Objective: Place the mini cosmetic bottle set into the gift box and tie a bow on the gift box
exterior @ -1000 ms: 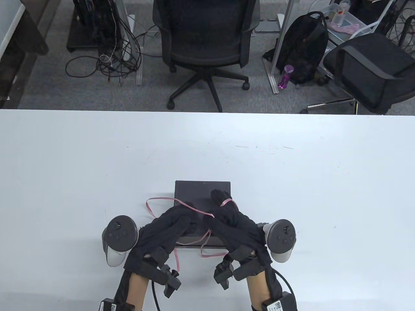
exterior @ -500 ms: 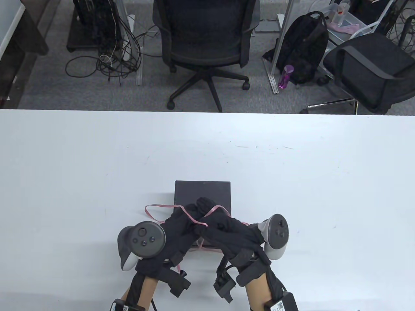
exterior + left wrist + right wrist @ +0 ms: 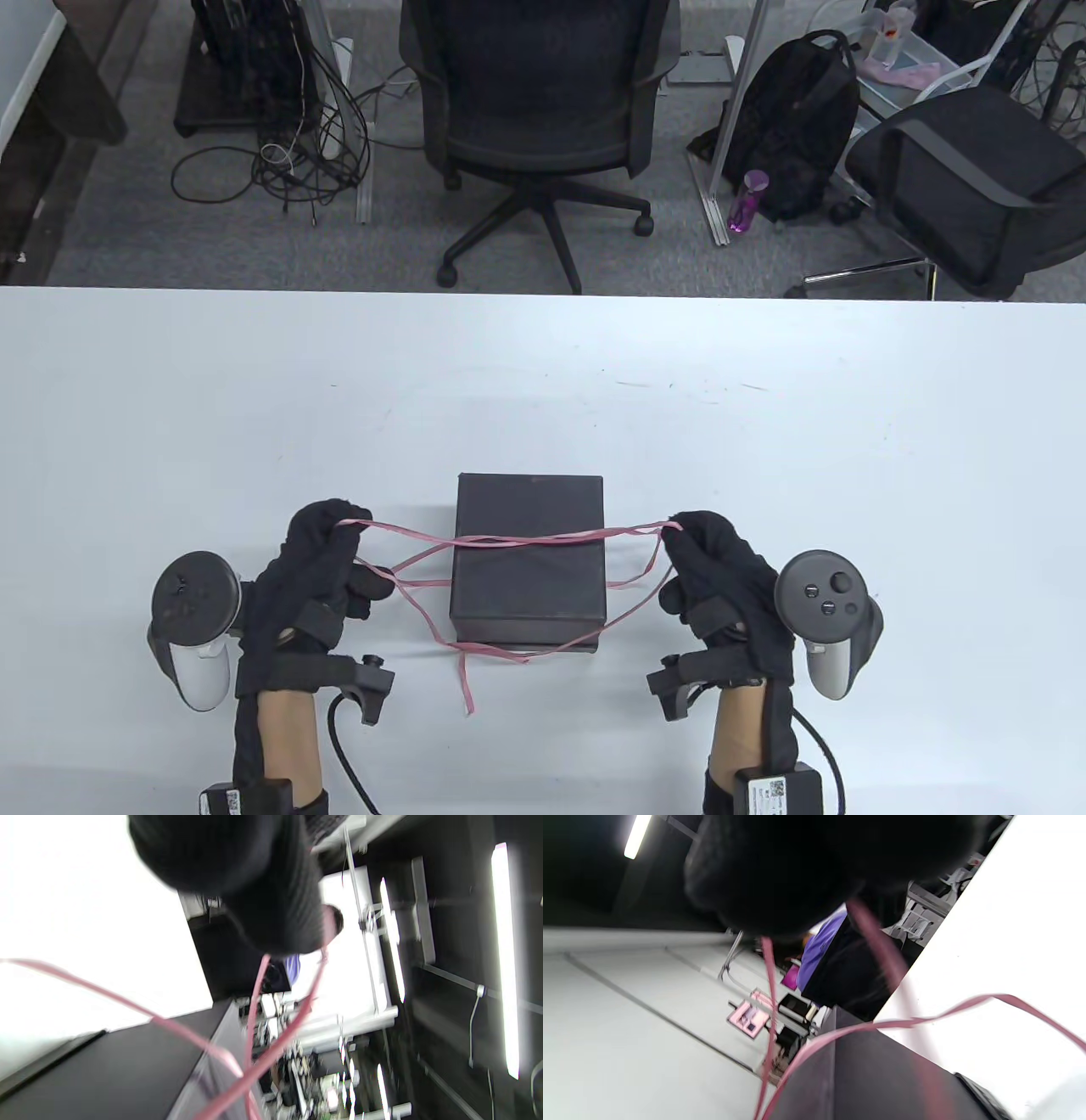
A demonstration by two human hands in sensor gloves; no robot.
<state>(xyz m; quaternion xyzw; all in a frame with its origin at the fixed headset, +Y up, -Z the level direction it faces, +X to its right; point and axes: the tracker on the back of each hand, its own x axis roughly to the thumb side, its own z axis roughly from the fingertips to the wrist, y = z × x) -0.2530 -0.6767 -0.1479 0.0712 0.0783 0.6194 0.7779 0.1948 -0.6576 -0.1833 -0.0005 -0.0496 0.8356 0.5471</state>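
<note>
- Black gift box [image 3: 529, 556] sits closed on the white table [image 3: 764, 441], near the front edge, between both hands.
- Pink ribbon [image 3: 509, 539] runs across the box lid, strands stretched out to each side; loose tails lie on the table at the box's near edge.
- Left hand [image 3: 310, 564], left of the box, pinches a ribbon loop at its fingertips.
- Right hand [image 3: 721, 577], right of the box, pinches the other loop.
- Both hands apart from the box, not touching it.
- Cosmetic bottles not visible.
- Black office chair [image 3: 543, 110] beyond the table.
</note>
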